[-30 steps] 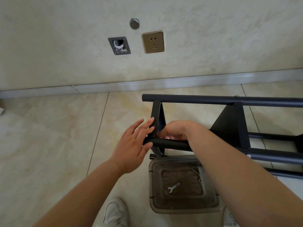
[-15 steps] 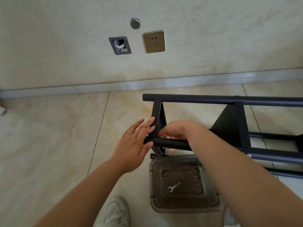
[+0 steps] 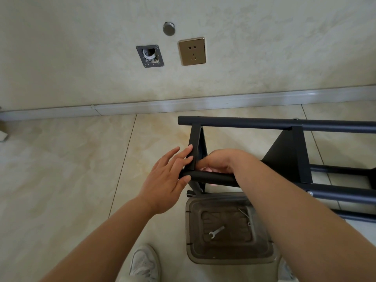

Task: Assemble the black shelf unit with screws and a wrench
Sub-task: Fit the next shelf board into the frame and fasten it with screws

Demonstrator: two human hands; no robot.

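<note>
The black shelf unit (image 3: 284, 151) lies on its side on the tiled floor (image 3: 61, 169) in front of me, its long tubes running off to my right, with one black panel standing at the near end and another further along. My left hand (image 3: 164, 180) rests against the end of the near tube (image 3: 211, 177): the fingers are nearly straight, their tips laid on the edge of the end panel (image 3: 196, 145), and the thumb presses on the tube's end, so it steadies the frame rather than wraps it. My right hand (image 3: 219, 161) is just behind that same panel, above the tube, with its fingers curled inward at the joint; I cannot tell what they are pinching, because the back of the hand hides the fingertips. Below the tube, touching the frame's lower end, sits a clear brownish plastic bin (image 3: 191, 237) on the floor. The small silver wrench (image 3: 216, 232) lies flat in the bottom of it, and a few loose bits of metal hardware (image 3: 245, 215) lie near its right wall. My white shoe (image 3: 144, 263) shows just left of the bin. On the wall ahead are a gold socket (image 3: 192, 51), an open junction box (image 3: 150, 56) and a round metal cap (image 3: 168, 28).
</note>
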